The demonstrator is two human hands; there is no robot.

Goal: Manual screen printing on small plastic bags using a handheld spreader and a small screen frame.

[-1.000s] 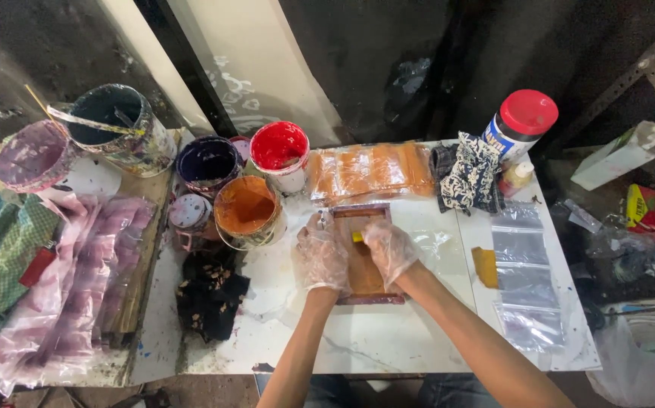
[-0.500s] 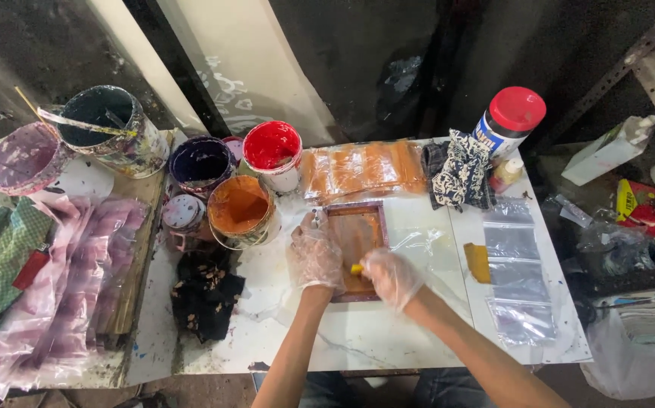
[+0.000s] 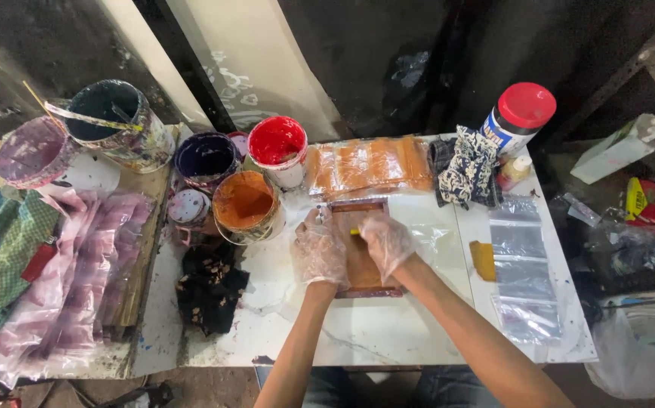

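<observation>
Pressing small wooden screen frame: L hand flat, steadying; R hand gripping yellow squeegee, mid-stroke. Next likely needs even pull.

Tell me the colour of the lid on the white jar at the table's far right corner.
Red: the lid tops the white jar in the head view, the only view here.

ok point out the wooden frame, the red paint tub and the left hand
wooden frame (image 3: 369, 291), head view, bottom rail
red paint tub (image 3: 277, 141), head view, red inside
left hand (image 3: 320, 251), head view, back of the glove
</observation>
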